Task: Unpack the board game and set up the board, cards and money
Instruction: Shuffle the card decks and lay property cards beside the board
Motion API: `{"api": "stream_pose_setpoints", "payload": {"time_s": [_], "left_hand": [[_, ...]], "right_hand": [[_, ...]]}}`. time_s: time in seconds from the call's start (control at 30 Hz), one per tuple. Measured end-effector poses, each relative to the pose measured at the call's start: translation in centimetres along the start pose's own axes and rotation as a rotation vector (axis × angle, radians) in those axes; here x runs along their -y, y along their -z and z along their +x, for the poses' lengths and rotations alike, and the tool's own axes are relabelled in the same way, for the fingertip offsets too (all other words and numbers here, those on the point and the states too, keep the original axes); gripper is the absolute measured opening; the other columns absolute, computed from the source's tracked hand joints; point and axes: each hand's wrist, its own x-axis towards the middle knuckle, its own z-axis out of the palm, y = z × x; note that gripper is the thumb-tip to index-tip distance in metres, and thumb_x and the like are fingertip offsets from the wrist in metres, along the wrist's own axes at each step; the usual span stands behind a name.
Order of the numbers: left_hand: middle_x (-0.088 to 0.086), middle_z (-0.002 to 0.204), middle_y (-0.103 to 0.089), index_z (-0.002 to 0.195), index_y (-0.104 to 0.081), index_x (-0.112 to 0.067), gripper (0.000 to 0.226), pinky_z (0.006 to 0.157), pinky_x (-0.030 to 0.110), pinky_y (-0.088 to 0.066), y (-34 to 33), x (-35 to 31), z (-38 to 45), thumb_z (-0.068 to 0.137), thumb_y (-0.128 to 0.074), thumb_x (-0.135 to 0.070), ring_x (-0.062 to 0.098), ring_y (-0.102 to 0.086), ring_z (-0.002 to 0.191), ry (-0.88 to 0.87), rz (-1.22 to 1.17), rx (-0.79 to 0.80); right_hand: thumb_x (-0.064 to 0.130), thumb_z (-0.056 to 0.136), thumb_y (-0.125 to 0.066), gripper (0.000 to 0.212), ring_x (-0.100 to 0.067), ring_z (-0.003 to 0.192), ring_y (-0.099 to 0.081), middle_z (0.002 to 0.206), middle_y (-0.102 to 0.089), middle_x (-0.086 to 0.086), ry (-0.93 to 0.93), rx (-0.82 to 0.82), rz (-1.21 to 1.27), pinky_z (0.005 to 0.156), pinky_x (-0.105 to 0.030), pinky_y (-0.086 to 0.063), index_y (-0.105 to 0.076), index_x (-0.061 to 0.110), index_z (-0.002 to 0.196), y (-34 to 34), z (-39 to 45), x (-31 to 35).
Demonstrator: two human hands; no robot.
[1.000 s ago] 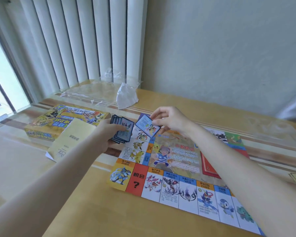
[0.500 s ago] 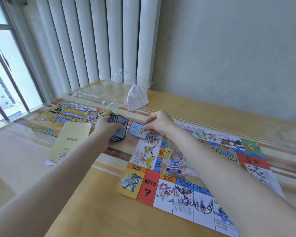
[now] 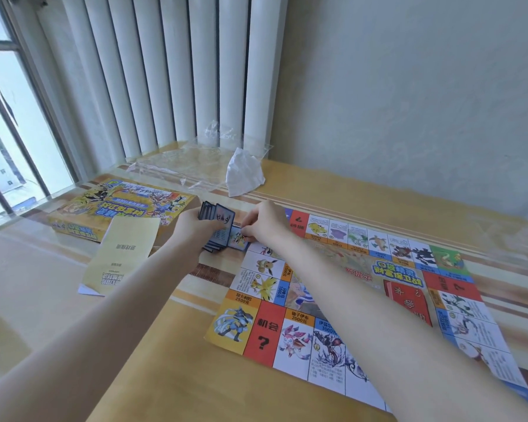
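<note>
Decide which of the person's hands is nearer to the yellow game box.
Left. The left hand, holding the fanned stack of cards, sits just past the game box's right end; the right hand is farther right, at the board's corner.

board (image 3: pixel 363 300) corner beyond right edge

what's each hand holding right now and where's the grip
Left hand grips the fanned card stack round its lower part. Right hand pinches a single card by its top right edge.

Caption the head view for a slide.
Left hand holds dark card stack; right hand places one card beside colourful board.
</note>
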Motion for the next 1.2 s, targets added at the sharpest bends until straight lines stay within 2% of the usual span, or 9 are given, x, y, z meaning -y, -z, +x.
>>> {"api": "stream_pose_setpoints", "payload": {"time_s": [0.2,0.3,0.4,0.53,0.7,0.8,0.97,1.13,1.2], "left_hand": [[0.011,0.084,-0.061,0.080,-0.056,-0.012,0.014,0.083,0.045,-0.052,0.4,0.2,0.3,0.087,-0.059,0.000,0.032,-0.060,0.088,0.020,-0.047,-0.028],[0.012,0.086,-0.062,0.091,-0.057,-0.007,0.010,0.062,0.034,-0.057,0.5,-0.3,-0.2,0.086,-0.060,0.001,0.026,-0.062,0.077,0.047,-0.237,0.040],[0.011,0.085,-0.067,0.098,-0.058,-0.005,0.014,0.052,0.024,-0.055,0.3,-0.7,-1.4,0.085,-0.060,0.001,0.020,-0.067,0.070,0.085,-0.413,0.215],[0.006,0.072,-0.072,0.098,-0.060,-0.005,0.013,0.054,0.022,-0.055,-1.1,-1.1,-3.0,0.089,-0.054,0.002,0.015,-0.069,0.063,0.055,-0.449,0.381],[0.011,0.082,-0.071,0.100,-0.060,-0.004,0.017,0.062,0.025,-0.058,-1.4,-1.5,-3.9,0.089,-0.051,0.005,0.018,-0.070,0.070,0.062,-0.444,0.438],[0.013,0.089,-0.067,0.101,-0.058,-0.003,0.017,0.062,0.025,-0.058,-1.6,-2.0,-4.2,0.088,-0.052,0.006,0.018,-0.069,0.070,0.038,-0.348,0.403],[0.011,0.089,-0.065,0.099,-0.056,-0.004,0.013,0.057,0.021,-0.056,-1.3,-3.6,-4.0,0.089,-0.053,0.004,0.019,-0.065,0.075,-0.029,-0.393,0.270],[0.017,0.106,-0.067,0.112,-0.055,-0.003,0.024,0.079,0.031,-0.057,-0.3,-2.8,-4.1,0.090,-0.051,0.004,0.023,-0.069,0.092,-0.021,-0.393,0.332],[0.020,0.109,-0.066,0.115,-0.054,-0.001,0.026,0.082,0.036,-0.056,-0.4,-2.1,-4.8,0.089,-0.053,0.002,0.028,-0.066,0.097,0.022,-0.297,0.357]], "right_hand": [[-0.001,0.080,-0.066,0.003,-0.024,0.088,-0.063,0.092,-0.068,-0.013,0.120,-0.034,-0.176,0.065,-0.026,-0.043,-0.069,-0.001,0.079,-0.4,-0.1,-0.3],[0.007,0.085,-0.063,0.008,-0.013,0.072,-0.055,0.083,-0.064,-0.006,0.104,-0.137,0.059,0.057,-0.015,-0.040,-0.067,0.001,0.082,1.5,-0.9,0.0],[0.020,0.087,-0.065,0.013,-0.011,0.067,-0.057,0.078,-0.062,-0.003,0.018,0.055,0.427,0.060,-0.017,-0.048,-0.064,0.007,0.084,3.8,-2.2,0.3],[0.011,0.083,-0.068,0.011,-0.014,0.067,-0.060,0.084,-0.065,-0.010,0.029,0.153,0.482,0.055,-0.019,-0.049,-0.063,0.006,0.092,5.2,-3.7,-0.1],[0.014,0.079,-0.073,0.022,-0.016,0.077,-0.060,0.093,-0.066,-0.006,0.062,0.059,0.330,0.066,-0.028,-0.051,-0.065,0.011,0.099,6.6,-4.7,-0.8],[0.017,0.076,-0.076,0.025,-0.011,0.074,-0.055,0.093,-0.065,-0.002,0.166,-0.035,0.080,0.068,-0.027,-0.049,-0.067,0.017,0.099,7.2,-4.9,-0.5],[0.007,0.082,-0.067,0.013,-0.009,0.059,-0.054,0.080,-0.063,-0.003,0.218,-0.201,0.139,0.057,-0.019,-0.046,-0.060,0.014,0.092,8.6,-4.9,0.2],[-0.001,0.087,-0.058,0.021,-0.017,0.056,-0.060,0.081,-0.063,-0.009,0.091,-0.051,0.221,0.065,-0.036,-0.056,-0.053,0.010,0.105,9.7,-6.2,-0.9],[-0.004,0.085,-0.061,0.027,-0.016,0.054,-0.060,0.079,-0.061,-0.009,0.032,0.073,0.260,0.060,-0.030,-0.056,-0.053,0.006,0.109,10.0,-7.7,-1.4]]}}
